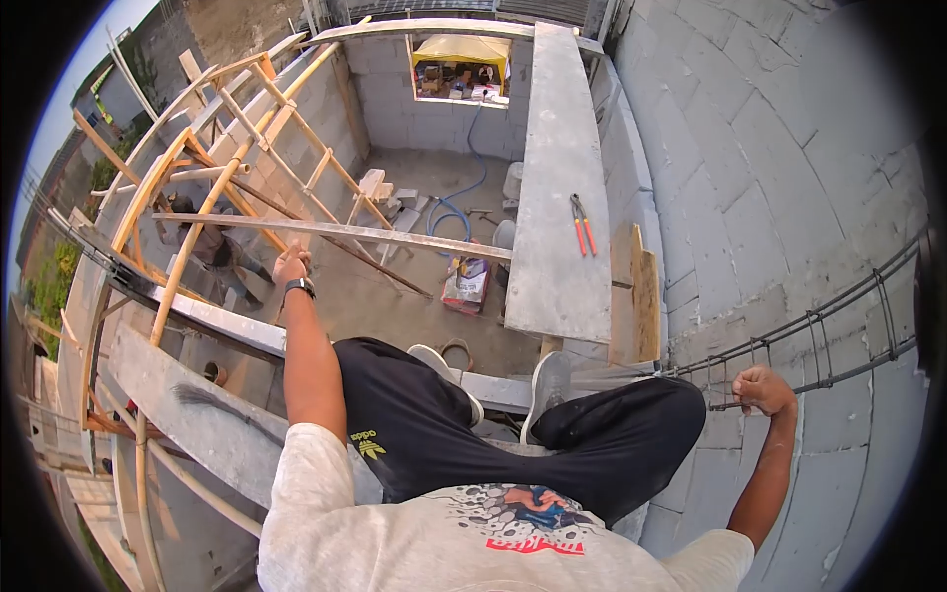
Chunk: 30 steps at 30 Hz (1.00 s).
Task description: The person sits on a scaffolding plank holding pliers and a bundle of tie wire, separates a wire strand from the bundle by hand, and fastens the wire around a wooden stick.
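My left hand (292, 263), with a dark watch on its wrist, is raised just below a long wooden strip (395, 238). Its fingers are closed; what they hold, if anything, cannot be made out. At the right, my right hand (763, 392) is closed beside the end of a rebar cage (815, 340) along the block wall; its contents are hidden by the fingers. Pliers with red handles (584, 229) lie on the long grey plank (557, 148) ahead. A bundle of dark wires (222, 400) rests on the grey board (163, 380) at the left.
Bamboo and timber framing (212, 197) stands at the left, with another person (222, 247) below it. Down on the floor (365, 306) are a blue hose (477, 148), a bag (466, 286) and block pieces (402, 212). A block wall (740, 148) rises at the right.
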Each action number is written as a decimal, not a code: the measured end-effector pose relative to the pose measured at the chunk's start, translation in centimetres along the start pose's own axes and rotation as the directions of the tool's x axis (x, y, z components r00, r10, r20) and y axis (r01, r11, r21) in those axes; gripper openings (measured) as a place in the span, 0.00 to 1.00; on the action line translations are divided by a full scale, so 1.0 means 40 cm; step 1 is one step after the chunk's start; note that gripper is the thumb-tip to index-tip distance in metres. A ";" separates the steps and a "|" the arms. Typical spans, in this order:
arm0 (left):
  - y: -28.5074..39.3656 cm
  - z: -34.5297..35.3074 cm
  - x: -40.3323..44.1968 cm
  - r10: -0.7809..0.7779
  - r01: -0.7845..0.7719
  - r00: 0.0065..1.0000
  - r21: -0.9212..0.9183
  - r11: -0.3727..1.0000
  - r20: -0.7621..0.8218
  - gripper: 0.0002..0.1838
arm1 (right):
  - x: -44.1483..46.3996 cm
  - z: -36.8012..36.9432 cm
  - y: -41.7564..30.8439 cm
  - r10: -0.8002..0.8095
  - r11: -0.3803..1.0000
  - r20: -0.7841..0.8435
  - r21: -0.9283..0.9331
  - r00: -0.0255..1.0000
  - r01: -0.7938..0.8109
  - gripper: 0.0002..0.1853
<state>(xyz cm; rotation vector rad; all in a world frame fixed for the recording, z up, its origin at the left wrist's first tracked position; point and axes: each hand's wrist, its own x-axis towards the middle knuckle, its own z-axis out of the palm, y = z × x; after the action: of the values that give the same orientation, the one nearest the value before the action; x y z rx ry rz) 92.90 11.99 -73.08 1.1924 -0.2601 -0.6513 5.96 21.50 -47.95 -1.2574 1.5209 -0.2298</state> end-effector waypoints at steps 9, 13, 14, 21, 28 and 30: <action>0.004 0.032 0.026 -0.333 0.285 0.943 -0.558 0.779 0.017 0.03 | -0.017 -0.005 -0.004 -0.333 0.901 -0.346 0.158 0.877 0.404 0.18; -0.002 0.018 0.044 -0.298 0.225 0.954 -0.623 0.750 -0.014 0.14 | 0.047 0.015 0.036 -0.235 0.972 -0.355 -0.055 0.905 0.230 0.18; -0.005 0.012 0.043 -0.290 0.208 0.957 -0.648 0.732 -0.021 0.17 | 0.053 0.018 0.039 -0.256 0.967 -0.368 -0.084 0.894 0.243 0.18; -0.025 0.013 0.073 -0.273 0.174 0.960 -0.641 0.747 -0.057 0.09 | 0.061 0.021 0.051 -0.296 0.955 -0.437 -0.151 0.849 0.255 0.16; -0.008 0.040 0.049 -0.327 0.226 0.944 -0.614 0.756 -0.054 0.10 | 0.060 0.044 0.073 -0.285 0.957 -0.451 -0.182 0.846 0.226 0.19; -0.008 0.037 0.028 -0.336 0.227 0.938 -0.581 0.782 -0.085 0.08 | 0.057 0.055 0.073 -0.289 0.955 -0.454 -0.202 0.843 0.219 0.19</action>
<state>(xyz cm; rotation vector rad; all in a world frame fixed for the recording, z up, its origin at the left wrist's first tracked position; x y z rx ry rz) 92.92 10.09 -72.98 0.7064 0.2718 -0.8039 6.42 21.92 -52.22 -1.6022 1.8066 -0.6605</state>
